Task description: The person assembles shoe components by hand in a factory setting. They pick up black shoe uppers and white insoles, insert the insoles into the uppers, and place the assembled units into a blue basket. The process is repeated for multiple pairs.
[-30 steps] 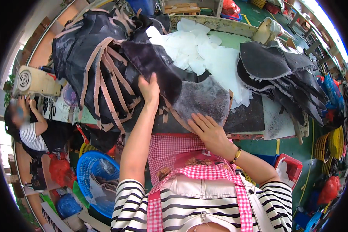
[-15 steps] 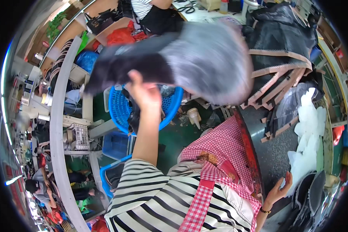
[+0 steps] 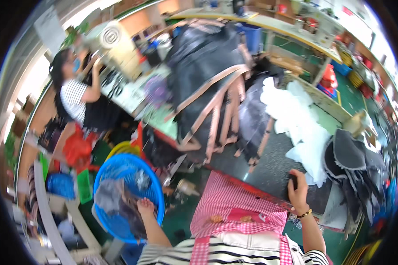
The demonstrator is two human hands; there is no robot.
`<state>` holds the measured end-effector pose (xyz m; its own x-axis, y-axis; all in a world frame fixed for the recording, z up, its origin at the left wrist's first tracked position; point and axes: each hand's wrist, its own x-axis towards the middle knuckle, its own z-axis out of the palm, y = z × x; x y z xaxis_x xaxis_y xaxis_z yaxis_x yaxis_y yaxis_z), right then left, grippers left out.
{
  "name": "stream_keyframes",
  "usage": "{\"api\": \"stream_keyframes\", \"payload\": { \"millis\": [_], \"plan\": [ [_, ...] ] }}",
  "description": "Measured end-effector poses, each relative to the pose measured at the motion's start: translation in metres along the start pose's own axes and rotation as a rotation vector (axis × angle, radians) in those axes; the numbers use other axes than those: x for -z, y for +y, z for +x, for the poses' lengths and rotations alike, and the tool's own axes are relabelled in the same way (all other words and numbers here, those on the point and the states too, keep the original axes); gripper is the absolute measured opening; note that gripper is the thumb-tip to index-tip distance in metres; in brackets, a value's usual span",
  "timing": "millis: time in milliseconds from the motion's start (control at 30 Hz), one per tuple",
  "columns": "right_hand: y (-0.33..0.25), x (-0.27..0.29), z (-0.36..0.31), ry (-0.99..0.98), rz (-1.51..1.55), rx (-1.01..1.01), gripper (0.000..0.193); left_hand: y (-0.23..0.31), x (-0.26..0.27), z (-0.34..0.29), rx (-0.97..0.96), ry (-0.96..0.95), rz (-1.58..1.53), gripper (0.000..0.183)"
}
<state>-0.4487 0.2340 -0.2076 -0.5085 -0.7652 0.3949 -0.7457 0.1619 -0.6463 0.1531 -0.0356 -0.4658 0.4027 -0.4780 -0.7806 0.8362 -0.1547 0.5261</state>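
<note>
My left hand is over the near right side of a blue plastic basket, its fingers curled at the edge of a grey and dark fabric piece. That piece is slumped inside the basket and slightly blurred. My right hand rests at the front edge of the dark worktable, fingers bent round a small black thing whose kind I cannot make out. Beyond it, white thin sheets lie spread on the table.
A large dark stack with tan-edged strips covers the table's left half. Grey and black cut pieces hang over its right end. A co-worker is at the back left. A red bag lies behind the basket.
The fabric piece has gone from up in front of me down into the basket, with my left hand lowered beside it. My right hand has come onto the table edge. My view has turned right.
</note>
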Motion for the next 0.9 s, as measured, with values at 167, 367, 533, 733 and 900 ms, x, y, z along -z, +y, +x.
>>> {"api": "stream_keyframes", "payload": {
  "millis": [167,367,533,733,900],
  "plan": [
    [0.0,0.003,0.001,0.01,-0.036,0.072,0.036,-0.057,-0.248,-0.331,-1.109,-1.04,0.657,0.028],
    [-0.008,0.015,0.001,0.017,-0.001,0.098,0.036,-0.166,-0.406,-0.496,-2.638,-1.213,0.917,0.047],
    [0.006,0.049,0.004,0.117,-0.044,0.021,0.037,-0.197,-0.48,-0.508,-2.245,-1.352,1.581,0.017],
    [0.035,0.063,0.057,0.078,-0.163,-0.032,0.043,-0.085,-0.598,-0.529,-1.818,-1.364,1.199,0.036],
    [0.122,0.087,0.094,0.018,-0.21,-0.046,0.045,-0.115,-0.487,-0.616,-2.029,-1.849,0.491,0.034]
  ]
}}
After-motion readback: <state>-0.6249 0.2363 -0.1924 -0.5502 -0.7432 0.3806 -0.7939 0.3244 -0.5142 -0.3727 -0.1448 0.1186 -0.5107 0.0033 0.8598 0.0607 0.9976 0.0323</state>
